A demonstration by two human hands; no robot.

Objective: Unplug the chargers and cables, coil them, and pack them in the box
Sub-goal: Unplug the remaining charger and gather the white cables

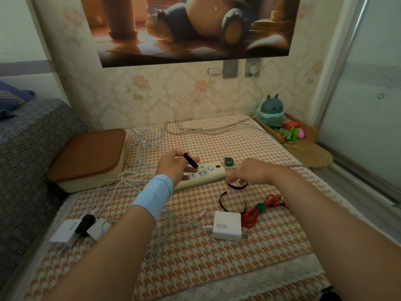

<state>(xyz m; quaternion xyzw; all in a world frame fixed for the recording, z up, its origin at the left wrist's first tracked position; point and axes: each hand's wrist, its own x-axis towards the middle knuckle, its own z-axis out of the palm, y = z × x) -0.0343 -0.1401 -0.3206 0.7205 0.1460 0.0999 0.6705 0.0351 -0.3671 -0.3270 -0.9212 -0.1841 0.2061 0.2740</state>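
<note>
Checkered cover under power strip. Left hand over power strip, pinching black strap. Right hand near its right end, grip unclear. Closed box left of it; charger, red cable in front.

Matt, woven orange-and-white houndstooth cloth on the bed, smooth matt white plastic on the square 120W charger, faintly glossy cream plastic on the long power strip, smooth brown lid over the cream plastic box, braided red cable bundle, matt black fabric strap, soft light-blue cloth wristband.
</note>
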